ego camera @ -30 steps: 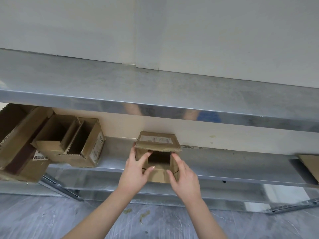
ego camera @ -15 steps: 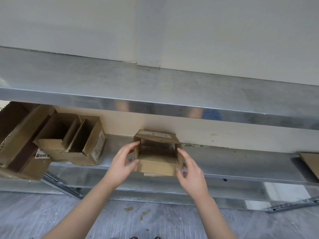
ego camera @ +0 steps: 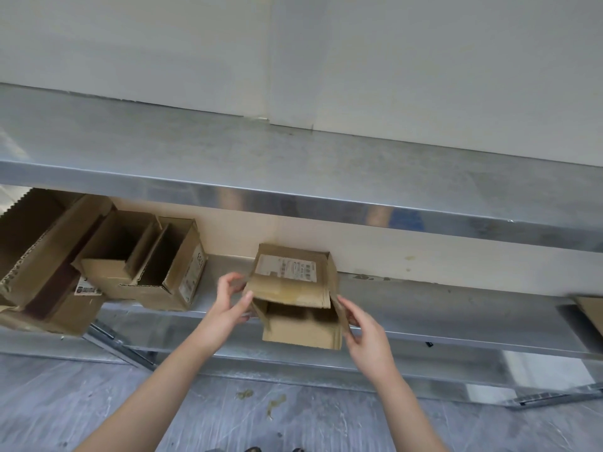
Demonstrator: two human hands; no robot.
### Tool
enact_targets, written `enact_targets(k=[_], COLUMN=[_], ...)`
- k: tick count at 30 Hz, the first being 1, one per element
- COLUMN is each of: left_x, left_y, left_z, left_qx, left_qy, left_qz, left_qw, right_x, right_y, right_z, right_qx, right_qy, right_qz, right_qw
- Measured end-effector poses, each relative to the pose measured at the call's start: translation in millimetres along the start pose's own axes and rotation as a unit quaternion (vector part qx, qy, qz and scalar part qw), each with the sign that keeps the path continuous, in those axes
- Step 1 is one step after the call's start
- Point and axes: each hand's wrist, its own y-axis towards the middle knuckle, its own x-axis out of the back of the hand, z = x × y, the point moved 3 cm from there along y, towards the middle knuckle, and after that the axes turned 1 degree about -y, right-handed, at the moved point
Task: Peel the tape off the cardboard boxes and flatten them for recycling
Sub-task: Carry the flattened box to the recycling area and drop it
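Fingers (ego camera: pixel 228 281) of the left hand (ego camera: pixel 228 305) pinch the left wall of the small cardboard box (ego camera: pixel 295 331); the right hand (ego camera: pixel 365 334) grips its right wall. Box: open toward the camera, labelled flap (ego camera: pixel 287 269) on top, overhanging the front edge of the lower metal shelf (ego camera: pixel 456 308). Other open boxes (ego camera: pixel 146 265): same shelf, well to the left.

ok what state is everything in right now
small box, open at the front, labelled flap raised, held by both hands
left hand, grips the box's left side
right hand, grips its right side
boxes at left, open, lying on the shelf
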Motion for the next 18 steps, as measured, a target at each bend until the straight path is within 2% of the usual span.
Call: enact_targets(k=[4,7,10,13,16,18], left_x=[-6,-4,3,7,8,6], left_y=[3,9,15,18,22,27], left_z=[6,13,26,35,41,45], left_qx=[0.033,0.067,0.094,0.118,0.129,0.126], left_qy=[0.026,0.02,0.023,0.023,0.058,0.134], left_qz=[0.046,0.004,-0.03,-0.007,0.012,0.003], left_qw=[0.998,0.998,0.995,0.993,0.99,0.983], right_x=[-10,-14,-13,-16,-23,-29], right_y=[1,3,4,11,21,29], right_z=[-10,-16,-16,-19,-23,-24], right_qx=[0.001,-0.01,-0.059,-0.137,-0.172,-0.189], right_qy=[-0.016,-0.016,0.023,0.098,0.042,0.0], right_qz=[0.051,0.069,0.09,0.091,0.096,0.12], right_qw=[0.999,0.997,0.994,0.981,0.979,0.975])
